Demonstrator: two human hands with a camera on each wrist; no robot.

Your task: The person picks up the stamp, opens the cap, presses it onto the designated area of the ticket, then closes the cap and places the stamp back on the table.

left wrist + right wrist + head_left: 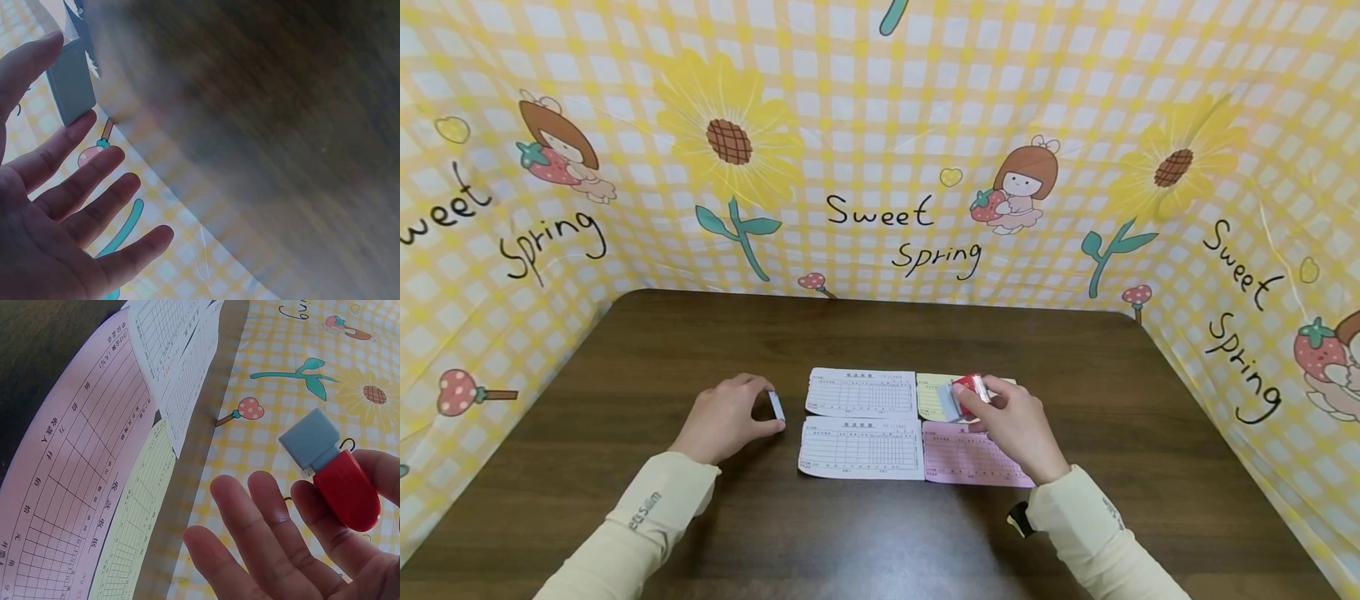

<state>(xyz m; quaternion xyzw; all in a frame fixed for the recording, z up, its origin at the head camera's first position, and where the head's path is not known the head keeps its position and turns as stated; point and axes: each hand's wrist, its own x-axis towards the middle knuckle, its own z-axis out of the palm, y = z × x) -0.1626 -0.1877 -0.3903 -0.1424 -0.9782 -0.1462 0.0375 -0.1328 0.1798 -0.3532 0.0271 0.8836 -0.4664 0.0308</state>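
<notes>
A small blue-grey rectangular piece (72, 84), cap-like in shape, is pinched between the thumb and index finger of my left hand (722, 417), left of the paper slips. The other left fingers spread loosely in the left wrist view. My right hand (1018, 421) holds a red-handled stamp (347, 490) by its rounded red body, thumb against index finger. A blue-grey square block (310, 437) sits at the stamp's far end. In the head view the stamp overlaps a yellow receipt slip (930, 402), while the right wrist overlaps a pink receipt slip (970, 462).
Two white receipt slips, an upper one (861, 392) and a lower one (861, 450), lie left of the coloured ones, making a two-by-two grid. The dark wooden table (700, 333) is bounded at the back and sides by a yellow checked cloth (865, 125).
</notes>
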